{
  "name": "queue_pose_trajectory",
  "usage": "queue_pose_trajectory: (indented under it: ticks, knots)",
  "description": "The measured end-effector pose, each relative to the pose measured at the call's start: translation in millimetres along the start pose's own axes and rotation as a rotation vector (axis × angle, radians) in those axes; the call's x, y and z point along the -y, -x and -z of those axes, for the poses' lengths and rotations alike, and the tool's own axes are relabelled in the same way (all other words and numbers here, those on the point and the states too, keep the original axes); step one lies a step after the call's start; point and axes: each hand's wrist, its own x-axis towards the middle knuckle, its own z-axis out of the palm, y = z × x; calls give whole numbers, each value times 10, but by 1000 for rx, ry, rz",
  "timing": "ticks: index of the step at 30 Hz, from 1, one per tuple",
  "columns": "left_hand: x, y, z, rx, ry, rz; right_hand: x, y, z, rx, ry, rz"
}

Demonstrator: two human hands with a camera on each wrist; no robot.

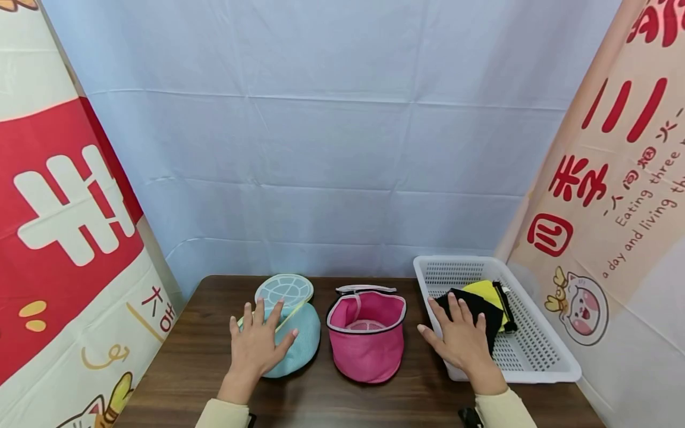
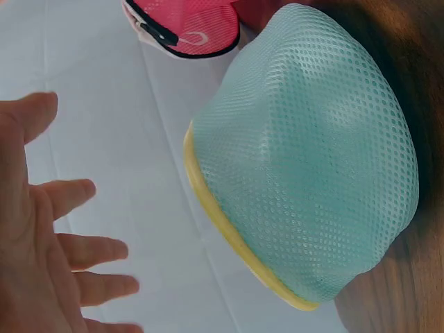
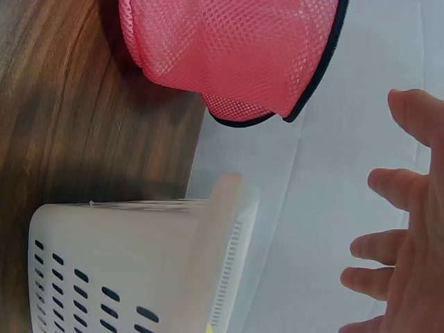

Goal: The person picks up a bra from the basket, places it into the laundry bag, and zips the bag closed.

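Observation:
My left hand (image 1: 257,348) is held with fingers spread over a light-blue mesh laundry bag (image 1: 299,345) with yellow trim, its round lid tipped back. The left wrist view shows a gap between that hand and the blue bag (image 2: 312,152). My right hand (image 1: 462,342), fingers also spread, hovers above the near left side of a white plastic basket (image 1: 535,351). Under it in the basket lie a black cloth (image 1: 484,312) and a yellow cloth item (image 1: 484,290). Between the hands stands a pink mesh laundry bag (image 1: 366,356) with black trim, its top unzipped.
All of this stands on a dark wooden table (image 1: 182,356). Behind it hangs a pale blue cloth (image 1: 332,148). Printed curtains flank the table, a red and white one (image 1: 64,196) at left and a peach one (image 1: 605,178) at right.

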Motion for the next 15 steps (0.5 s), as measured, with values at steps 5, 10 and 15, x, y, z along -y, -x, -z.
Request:
queue_pose_trajectory:
  ticks: [5,10,15]
  knots:
    - [9,-9,-5,-173,-11,-69,-6,-8,-5,-134,82,105]
    - [18,-28,-11,-335,-13,-130,-11,-1,-20,-213,134,164]
    - [13,-39,-15,-356,-9,-135,1,15,-18,-212,131,161]
